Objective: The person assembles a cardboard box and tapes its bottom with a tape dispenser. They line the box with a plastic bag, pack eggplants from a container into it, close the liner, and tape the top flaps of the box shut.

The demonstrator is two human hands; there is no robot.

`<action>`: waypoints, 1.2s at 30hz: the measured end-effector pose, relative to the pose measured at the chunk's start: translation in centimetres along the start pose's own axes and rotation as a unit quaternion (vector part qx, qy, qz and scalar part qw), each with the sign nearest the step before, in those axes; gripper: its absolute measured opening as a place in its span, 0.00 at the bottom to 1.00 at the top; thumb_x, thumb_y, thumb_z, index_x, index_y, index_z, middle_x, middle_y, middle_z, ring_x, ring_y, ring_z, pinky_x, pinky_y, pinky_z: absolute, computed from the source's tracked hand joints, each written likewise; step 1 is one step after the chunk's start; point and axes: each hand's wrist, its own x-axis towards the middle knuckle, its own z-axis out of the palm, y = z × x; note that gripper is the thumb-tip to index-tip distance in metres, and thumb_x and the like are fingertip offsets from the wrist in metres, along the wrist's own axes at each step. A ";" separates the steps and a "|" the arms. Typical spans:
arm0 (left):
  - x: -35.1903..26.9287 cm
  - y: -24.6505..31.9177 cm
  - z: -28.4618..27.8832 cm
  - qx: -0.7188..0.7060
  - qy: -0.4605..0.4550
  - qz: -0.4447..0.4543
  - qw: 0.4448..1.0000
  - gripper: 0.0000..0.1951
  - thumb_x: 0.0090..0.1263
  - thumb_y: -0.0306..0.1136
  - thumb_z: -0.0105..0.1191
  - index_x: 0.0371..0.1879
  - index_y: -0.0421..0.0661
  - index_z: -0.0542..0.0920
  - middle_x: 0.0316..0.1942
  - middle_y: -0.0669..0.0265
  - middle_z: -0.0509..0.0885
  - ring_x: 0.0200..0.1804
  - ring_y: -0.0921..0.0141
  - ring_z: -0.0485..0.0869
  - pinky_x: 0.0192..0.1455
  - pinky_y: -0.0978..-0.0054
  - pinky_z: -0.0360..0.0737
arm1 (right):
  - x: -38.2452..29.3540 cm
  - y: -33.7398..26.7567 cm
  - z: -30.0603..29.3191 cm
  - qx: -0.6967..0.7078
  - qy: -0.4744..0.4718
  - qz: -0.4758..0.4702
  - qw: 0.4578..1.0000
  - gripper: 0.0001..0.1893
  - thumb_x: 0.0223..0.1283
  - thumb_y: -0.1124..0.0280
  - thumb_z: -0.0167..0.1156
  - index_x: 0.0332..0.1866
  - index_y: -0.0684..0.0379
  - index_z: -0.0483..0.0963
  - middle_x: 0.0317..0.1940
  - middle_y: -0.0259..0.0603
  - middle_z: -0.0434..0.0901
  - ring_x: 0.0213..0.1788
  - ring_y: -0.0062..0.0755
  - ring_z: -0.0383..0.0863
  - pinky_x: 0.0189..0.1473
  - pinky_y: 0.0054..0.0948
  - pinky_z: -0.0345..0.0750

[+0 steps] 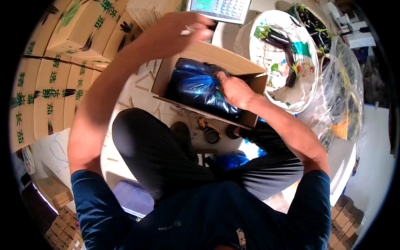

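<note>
An open cardboard box (pixel 218 53) stands before me, holding a blue plastic bag (pixel 193 81) with dark contents. My right hand (pixel 236 89) grips the gathered top of this bag. Blurred and raised, my left hand (pixel 193 29) hovers beyond the box's far left side, near the digital scale (pixel 218 11); whether it holds anything cannot be made out. To the right of the box, a round lined basket (pixel 242 39) contains several dark purple eggplants (pixel 278 39).
Printed cardboard boxes (pixel 50 97) are stacked at left. A tape dispenser (pixel 211 132) lies on the floor between my legs, near blue plastic (pixel 232 160). Clear plastic bags (pixel 337 90) and more eggplants (pixel 312 25) are at right. Folded cardboard (pixel 145 12) stands behind the box.
</note>
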 end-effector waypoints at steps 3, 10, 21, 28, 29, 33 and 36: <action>-6.7 -5.3 -2.2 0.192 0.034 -0.038 0.980 0.20 0.72 0.39 0.55 0.57 0.39 0.78 0.55 0.51 0.81 0.61 0.56 0.79 0.63 0.61 0.75 | -1.1 -0.1 0.4 0.239 0.046 0.054 0.969 0.20 0.53 0.82 0.62 0.54 0.65 0.75 0.49 0.58 0.81 0.54 0.55 0.82 0.56 0.37 0.77; -7.0 -6.0 2.6 0.144 -0.076 0.192 0.968 0.25 0.67 0.41 0.54 0.61 0.41 0.76 0.62 0.51 0.77 0.68 0.52 0.72 0.69 0.54 0.70 | -0.7 -0.7 3.0 -0.172 -0.182 0.028 0.968 0.09 0.56 0.75 0.56 0.39 0.57 0.83 0.42 0.43 0.87 0.57 0.45 0.78 0.60 0.44 0.69; -3.3 -5.0 14.2 -0.025 -0.211 0.308 0.927 0.37 0.61 0.43 0.66 0.66 0.38 0.68 0.68 0.49 0.69 0.67 0.54 0.71 0.71 0.57 0.68 | 2.2 1.2 0.9 0.037 -0.359 0.145 0.921 0.18 0.66 0.66 0.51 0.55 0.61 0.80 0.57 0.53 0.80 0.57 0.47 0.81 0.60 0.42 0.76; -3.7 -4.9 15.1 0.082 -0.335 0.292 0.892 0.29 0.68 0.45 0.58 0.67 0.49 0.71 0.59 0.56 0.79 0.62 0.61 0.76 0.62 0.66 0.73 | -5.6 0.1 1.8 -0.144 -0.102 0.069 0.982 0.15 0.60 0.73 0.56 0.51 0.63 0.79 0.42 0.50 0.83 0.51 0.51 0.82 0.55 0.46 0.77; -3.1 -4.1 15.1 0.124 -0.394 0.245 0.877 0.29 0.69 0.46 0.57 0.68 0.48 0.70 0.58 0.57 0.80 0.63 0.62 0.75 0.62 0.68 0.73 | -7.7 -0.4 0.5 -0.017 0.007 0.066 0.998 0.14 0.60 0.75 0.57 0.50 0.63 0.79 0.42 0.51 0.84 0.49 0.49 0.83 0.53 0.44 0.78; -3.8 -4.8 15.0 0.129 -0.362 0.289 0.877 0.28 0.72 0.51 0.52 0.64 0.44 0.75 0.58 0.59 0.82 0.67 0.65 0.71 0.65 0.67 0.67 | -13.2 -0.3 -3.0 0.159 0.309 0.306 0.886 0.09 0.67 0.78 0.54 0.48 0.66 0.77 0.41 0.47 0.84 0.43 0.29 0.84 0.46 0.31 0.80; -3.3 -4.6 15.5 0.113 -0.347 0.313 0.877 0.28 0.71 0.53 0.54 0.60 0.44 0.78 0.58 0.58 0.82 0.68 0.65 0.72 0.67 0.65 0.65 | -11.2 3.7 1.1 0.482 0.200 0.230 0.822 0.12 0.66 0.74 0.57 0.52 0.64 0.74 0.43 0.40 0.82 0.50 0.26 0.80 0.53 0.27 0.76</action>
